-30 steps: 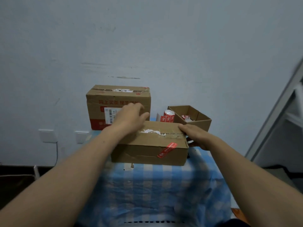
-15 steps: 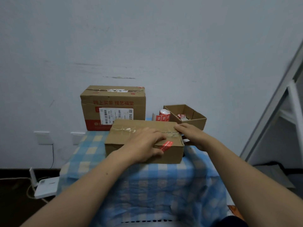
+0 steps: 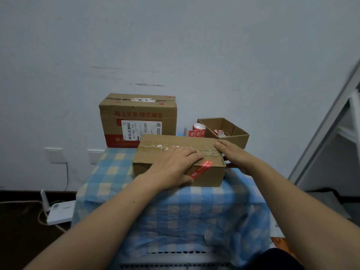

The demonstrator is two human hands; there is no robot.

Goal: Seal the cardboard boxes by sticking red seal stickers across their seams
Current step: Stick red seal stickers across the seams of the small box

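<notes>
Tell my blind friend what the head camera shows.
The left hand and right hand rest flat on a small cardboard box bearing a red seal sticker. Behind stand a bigger box and a sticker roll, on checked cloth.

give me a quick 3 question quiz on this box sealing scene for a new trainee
1. True or false: the sticker roll sits inside the open box.
2. Where does the red sticker show on the front box? A) back face B) front face, near the top edge C) left end
3. Which hand lies flat right beside that sticker: the left hand or the right hand?
Key: 1 false, it stands outside, beside it. 2 B. 3 left hand.
</notes>
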